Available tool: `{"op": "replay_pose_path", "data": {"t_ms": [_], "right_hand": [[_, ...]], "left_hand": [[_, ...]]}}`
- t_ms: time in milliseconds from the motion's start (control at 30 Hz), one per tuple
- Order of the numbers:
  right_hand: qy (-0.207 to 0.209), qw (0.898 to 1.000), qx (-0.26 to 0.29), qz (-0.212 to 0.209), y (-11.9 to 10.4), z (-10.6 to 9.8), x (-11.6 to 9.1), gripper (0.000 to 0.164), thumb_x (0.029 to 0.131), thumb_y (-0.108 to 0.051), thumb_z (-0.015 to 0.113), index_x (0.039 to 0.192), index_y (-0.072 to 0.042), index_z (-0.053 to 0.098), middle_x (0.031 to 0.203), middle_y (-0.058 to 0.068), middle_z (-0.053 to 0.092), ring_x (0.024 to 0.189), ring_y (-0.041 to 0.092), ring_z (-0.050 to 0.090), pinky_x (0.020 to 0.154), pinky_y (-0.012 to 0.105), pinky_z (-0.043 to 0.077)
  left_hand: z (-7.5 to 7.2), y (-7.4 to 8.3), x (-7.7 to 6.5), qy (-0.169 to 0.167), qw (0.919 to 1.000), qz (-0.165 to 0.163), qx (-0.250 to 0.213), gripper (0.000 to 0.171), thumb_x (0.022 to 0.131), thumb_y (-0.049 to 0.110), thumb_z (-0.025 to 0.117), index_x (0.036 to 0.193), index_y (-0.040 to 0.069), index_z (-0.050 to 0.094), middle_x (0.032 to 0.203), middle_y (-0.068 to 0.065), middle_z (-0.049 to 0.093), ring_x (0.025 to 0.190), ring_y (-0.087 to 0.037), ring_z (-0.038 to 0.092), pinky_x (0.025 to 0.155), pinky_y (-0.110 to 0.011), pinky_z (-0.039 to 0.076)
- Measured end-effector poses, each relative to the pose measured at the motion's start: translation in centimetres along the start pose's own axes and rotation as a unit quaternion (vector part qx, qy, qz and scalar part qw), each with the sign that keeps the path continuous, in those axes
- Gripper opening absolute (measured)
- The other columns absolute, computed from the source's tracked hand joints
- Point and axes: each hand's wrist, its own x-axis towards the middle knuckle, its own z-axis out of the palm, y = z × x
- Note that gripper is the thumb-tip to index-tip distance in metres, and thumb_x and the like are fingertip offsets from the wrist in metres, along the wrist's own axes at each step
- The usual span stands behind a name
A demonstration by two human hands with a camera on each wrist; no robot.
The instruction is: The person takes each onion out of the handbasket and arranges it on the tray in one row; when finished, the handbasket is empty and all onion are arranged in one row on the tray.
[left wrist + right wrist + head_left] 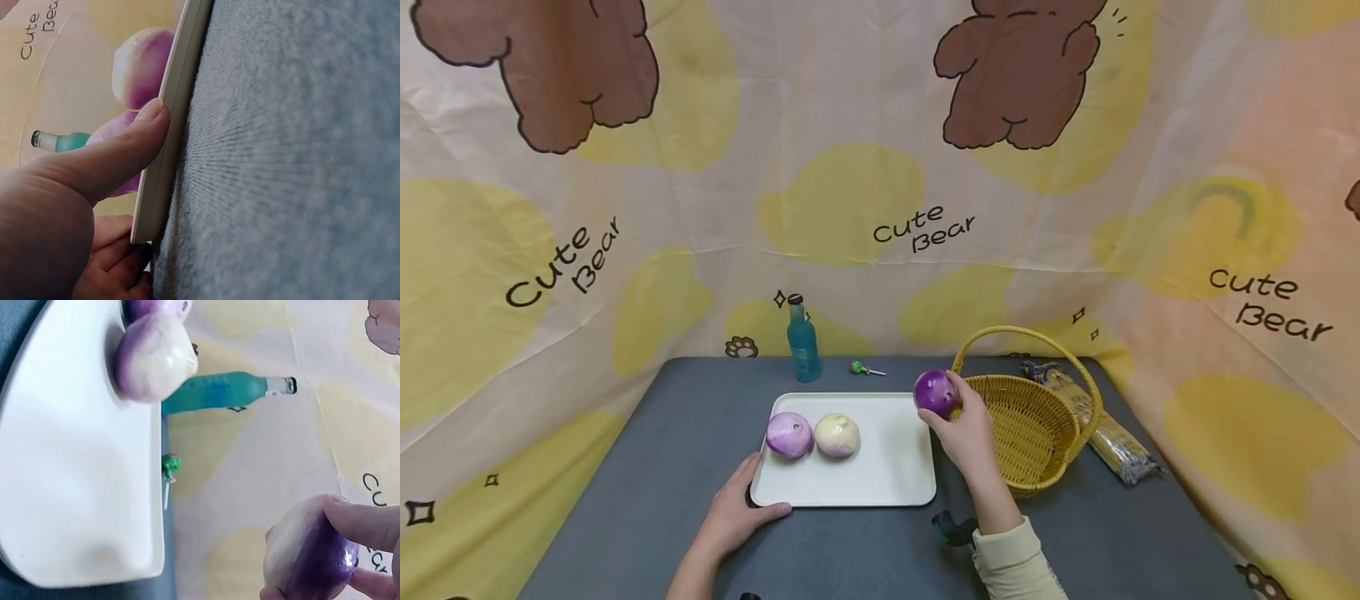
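My right hand (966,429) pinches a purple-and-white turnip (934,393) between thumb and fingers, raised over the far right corner of a white tray (891,454). In the right wrist view its pale side and glossy dark purple side both show. At the tray's near left corner, my left hand (733,510) grips the edge, thumb along the front rim and fingers around the left side. Two more turnips lie side by side on the tray's left half: a light purple one (789,435) and a mostly white one (837,436).
A yellow wicker basket (1021,425) with a tall handle stands right of the tray, beside a long plastic-wrapped package (1108,433). Behind the tray are a blue bottle (804,346) and a green lollipop (859,367). A dark curved object (952,529) lies by the right wrist.
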Motion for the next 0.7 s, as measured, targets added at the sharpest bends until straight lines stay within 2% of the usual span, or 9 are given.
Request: {"op": "replay_pose_path", "data": {"t_ms": [267,433,600,700], "right_hand": [[-0.023,0.999,0.019,-0.016,-0.1,2.1,-0.8,0.076,0.079,-0.022,0.089,0.146,-0.016,0.054,0.135,0.016,0.062,0.112,0.033,0.066,0.091,0.050,0.058],[-0.046,0.999,0.014,-0.017,0.4,3.4,-1.0,0.076,0.080,-0.024,0.088,0.146,-0.017,0.053,0.138,0.016,0.062,0.115,0.035,0.065,0.091,0.049,0.058],[-0.064,0.997,0.003,-0.032,1.0,4.8,-1.2,0.074,0.078,-0.020,0.089,0.144,-0.013,0.055,0.136,0.019,0.062,0.115,0.038,0.065,0.088,0.050,0.059],[-0.082,0.996,-0.008,-0.037,1.4,5.5,-1.3,0.074,0.078,-0.020,0.089,0.143,-0.012,0.055,0.136,0.020,0.063,0.117,0.038,0.064,0.092,0.052,0.056]], "left_hand": [[0.1,0.1,-0.2,0.003,1.0000,0.004,0.002,0.116,0.073,0.053,0.086,0.158,-0.001,0.028,0.161,-0.027,0.029,0.147,-0.048,0.030,0.115,-0.064,0.031],[0.2,0.2,-0.1,0.003,1.0000,0.003,-0.005,0.116,0.073,0.052,0.087,0.158,0.000,0.028,0.162,-0.026,0.028,0.148,-0.047,0.029,0.117,-0.063,0.029],[0.1,0.3,-0.1,0.004,1.0000,0.004,-0.007,0.115,0.073,0.051,0.087,0.157,-0.002,0.028,0.161,-0.028,0.028,0.148,-0.048,0.029,0.117,-0.063,0.029],[0.1,0.3,-0.1,0.004,1.0000,0.003,-0.007,0.116,0.073,0.050,0.087,0.157,-0.003,0.027,0.161,-0.028,0.028,0.148,-0.048,0.028,0.117,-0.063,0.029]]}}
